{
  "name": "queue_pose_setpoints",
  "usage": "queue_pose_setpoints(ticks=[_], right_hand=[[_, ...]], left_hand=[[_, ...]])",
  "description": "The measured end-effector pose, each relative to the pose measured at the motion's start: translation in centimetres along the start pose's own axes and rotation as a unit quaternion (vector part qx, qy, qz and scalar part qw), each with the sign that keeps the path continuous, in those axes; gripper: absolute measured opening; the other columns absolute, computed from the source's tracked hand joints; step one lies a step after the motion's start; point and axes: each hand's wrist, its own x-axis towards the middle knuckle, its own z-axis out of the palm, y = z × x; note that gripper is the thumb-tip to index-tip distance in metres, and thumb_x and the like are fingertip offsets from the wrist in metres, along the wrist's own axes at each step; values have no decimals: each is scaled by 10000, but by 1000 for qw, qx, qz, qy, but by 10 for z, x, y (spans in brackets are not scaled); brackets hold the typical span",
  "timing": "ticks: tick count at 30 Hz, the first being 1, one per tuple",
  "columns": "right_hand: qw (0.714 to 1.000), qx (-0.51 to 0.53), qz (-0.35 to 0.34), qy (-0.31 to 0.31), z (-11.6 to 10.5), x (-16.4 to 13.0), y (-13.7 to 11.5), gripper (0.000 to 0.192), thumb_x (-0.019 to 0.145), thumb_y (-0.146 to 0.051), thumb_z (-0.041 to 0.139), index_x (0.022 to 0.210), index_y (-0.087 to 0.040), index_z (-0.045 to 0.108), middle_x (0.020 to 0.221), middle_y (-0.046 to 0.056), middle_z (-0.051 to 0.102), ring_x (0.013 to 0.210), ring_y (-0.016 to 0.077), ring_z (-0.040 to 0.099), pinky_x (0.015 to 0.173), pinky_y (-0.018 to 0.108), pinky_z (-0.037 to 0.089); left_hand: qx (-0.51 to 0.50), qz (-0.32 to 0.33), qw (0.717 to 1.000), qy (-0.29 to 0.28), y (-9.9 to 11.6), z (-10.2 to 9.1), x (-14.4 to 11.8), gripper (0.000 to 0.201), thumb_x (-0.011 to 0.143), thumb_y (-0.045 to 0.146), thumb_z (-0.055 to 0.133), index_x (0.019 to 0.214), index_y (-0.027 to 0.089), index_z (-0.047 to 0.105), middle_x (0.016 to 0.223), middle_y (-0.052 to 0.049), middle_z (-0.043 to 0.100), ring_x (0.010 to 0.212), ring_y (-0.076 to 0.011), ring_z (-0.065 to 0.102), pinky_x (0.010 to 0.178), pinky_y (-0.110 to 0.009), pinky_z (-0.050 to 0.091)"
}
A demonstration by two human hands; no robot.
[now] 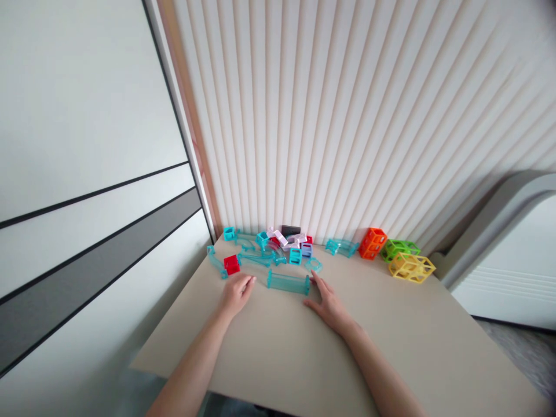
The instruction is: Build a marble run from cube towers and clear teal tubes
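Observation:
A clear teal track piece (288, 282) lies flat on the table between my hands, its raised ends facing left and right. My left hand (236, 294) rests to its left, fingers curled together, with nothing seen in it; a red cube block (231, 264) sits just beyond. At the piece's right end is my right hand (329, 302), thumb and fingers spread. Its fingertips are by that end; whether they touch it I cannot tell. A small clear teal ring-like part (313, 265) lies past the right fingers.
A heap of teal blocks (295, 256), curved tracks (255, 260) and lilac pieces (280, 237) spreads along the back of the table (286, 359). Orange (372, 243), green (398, 249) and yellow (411, 267) open frames stand back right. A ribbed wall panel (304, 116) rises behind.

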Motion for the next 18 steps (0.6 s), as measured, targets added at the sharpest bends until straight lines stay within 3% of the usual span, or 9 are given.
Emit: queue_pose_setpoints(ticks=[2, 5, 7, 10, 13, 16, 18], right_hand=[[1000, 14, -5, 17, -1, -3, 2, 780, 898, -376, 650, 1571, -287, 266, 1358, 115, 616, 1252, 271, 604, 1085, 496, 463], [996, 30, -23, 76, -4, -6, -1, 592, 964, -413, 543, 1508, -253, 376, 1307, 132, 638, 1211, 273, 628, 1043, 489, 505], [991, 27, -35, 125, -7, -4, -9, 449, 1004, -416, 475, 1418, -243, 487, 1268, 138, 649, 1185, 278, 634, 1022, 486, 521], [983, 0, -81, 164, -11, 8, -34, 309, 1030, -376, 437, 1239, -246, 626, 1215, 135, 664, 1133, 282, 641, 996, 485, 529], [980, -70, -144, 122, -11, 36, -71, 270, 1031, -307, 452, 1174, -243, 672, 1217, 121, 668, 1147, 275, 617, 999, 469, 506], [967, -185, -174, 22, -1, 77, -107, 296, 1012, -276, 500, 1255, -217, 658, 1311, 136, 639, 1234, 289, 558, 1029, 455, 466], [960, -204, -190, -11, 11, 104, -124, 314, 987, -258, 547, 1281, -216, 650, 1321, 118, 646, 1262, 275, 540, 1062, 430, 435]], left_hand=[[42, -27, 996, 70, -6, -14, -6, 270, 978, 366, 449, 969, 235, 685, 910, -110, 702, 990, -267, 667, 1001, -428, 504], [97, -72, 981, 153, -17, -28, -7, 292, 945, 327, 493, 1175, 202, 622, 1168, -169, 631, 1221, -339, 550, 1102, -525, 409], [122, -95, 972, 180, -24, -29, -5, 375, 913, 291, 532, 1272, 190, 571, 1277, -184, 568, 1298, -370, 485, 1117, -565, 384], [135, -107, 966, 190, -33, -22, -1, 393, 879, 230, 549, 1270, 191, 574, 1290, -176, 546, 1305, -372, 486, 1101, -560, 413], [134, -108, 966, 194, -40, -17, 1, 361, 877, 189, 531, 1232, 180, 589, 1263, -171, 536, 1282, -358, 511, 1093, -540, 439], [129, -112, 964, 202, -45, -16, 2, 350, 872, 165, 524, 1217, 170, 582, 1210, -162, 535, 1231, -347, 549, 1067, -542, 470], [127, -114, 964, 205, -47, -16, 2, 356, 859, 145, 531, 1211, 180, 574, 1179, -146, 539, 1182, -331, 584, 1027, -529, 507]])
